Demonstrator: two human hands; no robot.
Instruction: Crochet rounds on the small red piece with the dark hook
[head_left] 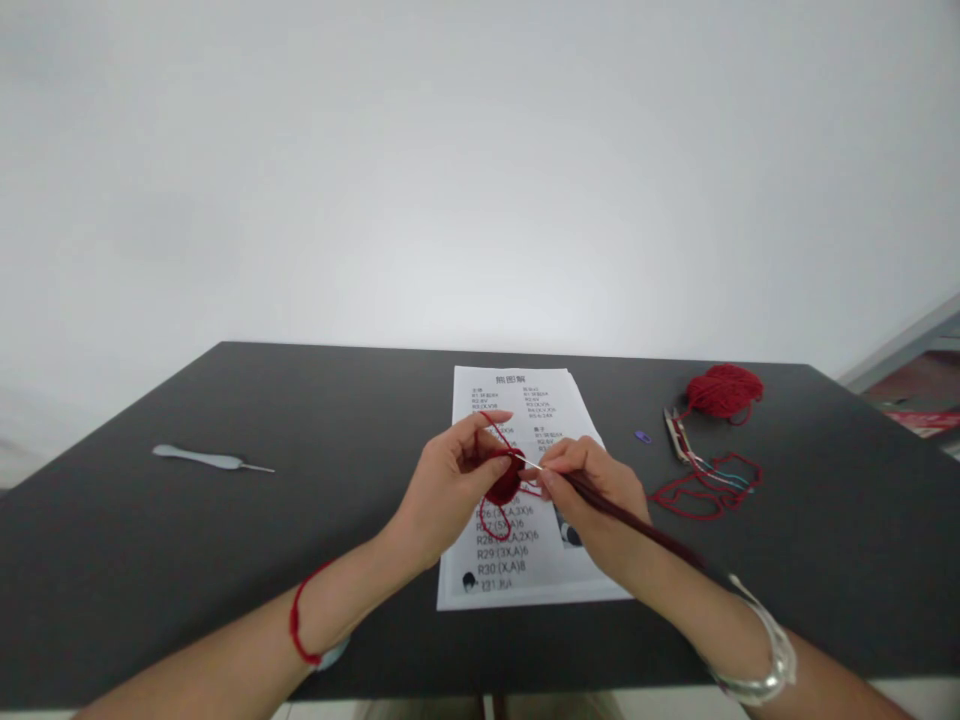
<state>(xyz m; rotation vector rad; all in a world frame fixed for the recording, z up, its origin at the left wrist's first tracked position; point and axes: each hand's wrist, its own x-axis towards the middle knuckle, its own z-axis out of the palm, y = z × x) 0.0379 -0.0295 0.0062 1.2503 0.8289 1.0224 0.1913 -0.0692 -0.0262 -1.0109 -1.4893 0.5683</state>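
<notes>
Dark table (337, 400) against pale wall (450, 200); printed sheets (600, 590) beneath hands. Left hand (442, 490), nearer to work, pinches red crochet piece (505, 488), yarn strand (495, 428) by raised forefinger. Right hand (607, 485) grips dark-handled hook (637, 522), long axis slanting from wrist up and leftward; metal tip meets piece's upper edge, piece lying just left of right-hand grip. Yarn ball (724, 390) well apart, far right; grey-handled hook (199, 458), far left.

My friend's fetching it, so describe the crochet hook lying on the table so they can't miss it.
On the black table, look well left of the printed sheet. A slim hook lies there, metal tip pointing right. Its handle is pale grey; the held hook, in the right hand, has a dark reddish one.
</notes>
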